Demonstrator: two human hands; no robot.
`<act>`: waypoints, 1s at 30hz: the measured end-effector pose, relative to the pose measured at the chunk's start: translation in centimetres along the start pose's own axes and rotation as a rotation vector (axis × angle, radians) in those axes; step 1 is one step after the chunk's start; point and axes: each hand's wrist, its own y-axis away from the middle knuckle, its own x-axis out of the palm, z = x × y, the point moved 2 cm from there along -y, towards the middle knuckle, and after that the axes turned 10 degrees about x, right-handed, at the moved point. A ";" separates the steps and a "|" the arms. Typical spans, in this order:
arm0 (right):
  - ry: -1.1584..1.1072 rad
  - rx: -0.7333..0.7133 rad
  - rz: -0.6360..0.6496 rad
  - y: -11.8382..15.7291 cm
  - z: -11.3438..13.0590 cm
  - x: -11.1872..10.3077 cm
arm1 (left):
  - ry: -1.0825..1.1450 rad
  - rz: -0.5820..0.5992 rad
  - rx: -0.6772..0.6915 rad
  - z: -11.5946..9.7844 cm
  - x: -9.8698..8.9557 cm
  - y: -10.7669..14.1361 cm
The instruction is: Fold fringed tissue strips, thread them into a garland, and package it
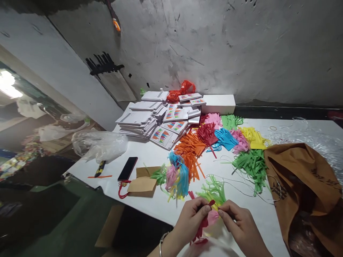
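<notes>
On the table (144,153) before me, a phone (128,168) is lying left of the tassels (187,148), stacked packets (138,118) are sitting behind it, and a cloth (297,167) is resting at the right.

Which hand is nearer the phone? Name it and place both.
Left: the left hand sits right of and below the phone in view; the right hand is farther right.

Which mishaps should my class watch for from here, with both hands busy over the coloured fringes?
Possibly three. The red strip at the fingertips of the left hand, close to those of the right hand, could slip or tear. The yellow-and-black tool lies near the table's edge and might get knocked off. The uneven pile of white cards could slide if bumped.
</notes>
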 end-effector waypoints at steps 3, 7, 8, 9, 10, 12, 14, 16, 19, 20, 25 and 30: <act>0.009 -0.059 0.037 -0.1 0.1 -0.1 | -0.069 0.015 0.030 -0.2 -0.1 0.0; 0.112 -0.144 0.020 -0.1 0.1 -0.3 | -0.139 0.093 0.096 -0.7 -0.2 0.1; 0.137 -0.154 0.012 -0.1 0.1 -0.3 | -0.158 0.118 0.112 -0.8 -0.3 0.1; 0.147 -0.155 0.011 -0.1 0.1 -0.3 | -0.178 0.137 0.128 -1.0 -0.3 0.1; 0.140 -0.144 0.009 -0.2 0.0 -0.2 | -0.200 0.150 0.146 -1.1 -0.4 0.2; 0.094 -0.109 -0.007 -0.2 0.1 -0.1 | -0.233 0.162 0.188 -1.3 -0.6 0.2; 0.067 -0.092 -0.012 -0.1 0.3 -0.1 | -0.243 0.171 0.223 -1.4 -0.6 0.2; 0.072 -0.132 0.021 0.1 0.6 0.0 | -0.238 0.166 0.213 -1.4 -0.7 0.2; 0.066 -0.164 0.085 0.3 0.8 0.0 | -0.240 0.149 0.158 -1.3 -0.7 0.1; 0.055 -0.155 0.088 0.3 0.8 0.0 | -0.245 0.151 0.151 -1.4 -0.7 0.1; 0.112 -0.209 -0.053 0.3 0.1 0.2 | -0.248 0.189 0.218 -1.6 -0.7 0.4; 0.168 -0.353 -0.055 0.5 -0.1 0.2 | -0.274 0.119 0.198 -1.6 -0.7 0.6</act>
